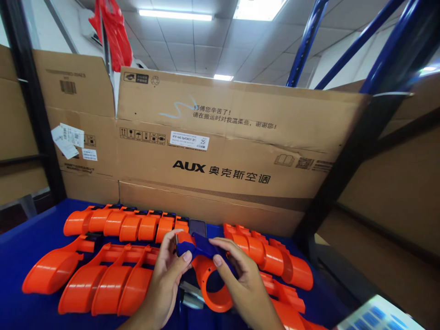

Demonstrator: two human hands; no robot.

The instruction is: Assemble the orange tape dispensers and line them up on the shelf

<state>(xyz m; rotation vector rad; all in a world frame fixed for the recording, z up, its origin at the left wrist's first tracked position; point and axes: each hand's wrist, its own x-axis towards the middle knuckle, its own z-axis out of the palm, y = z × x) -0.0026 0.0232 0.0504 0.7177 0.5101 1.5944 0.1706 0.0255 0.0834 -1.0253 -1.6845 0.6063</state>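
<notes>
In front of me I hold an orange plastic tape dispenser (220,302), its round ring hanging downward. A dark blue plastic piece (202,246) lies across its upper end. My left hand (164,282) grips the left end, with the thumb on the blue piece and the fingers behind the orange part. My right hand (245,277) is closed around the right side of the blue piece, thumb in front. Whether the blue piece is fastened to the orange part I cannot tell. Below the dispenser lies a grey metallic-looking item (191,295), partly hidden.
Orange dispensers with dark ends (130,228) line the back left. More orange bodies stand at the front left (112,288) and right (275,259). A dark rectangular object (197,228) sits behind my hands. Cardboard (220,192) walls the blue table (13,261); a blue post (343,192) rises right.
</notes>
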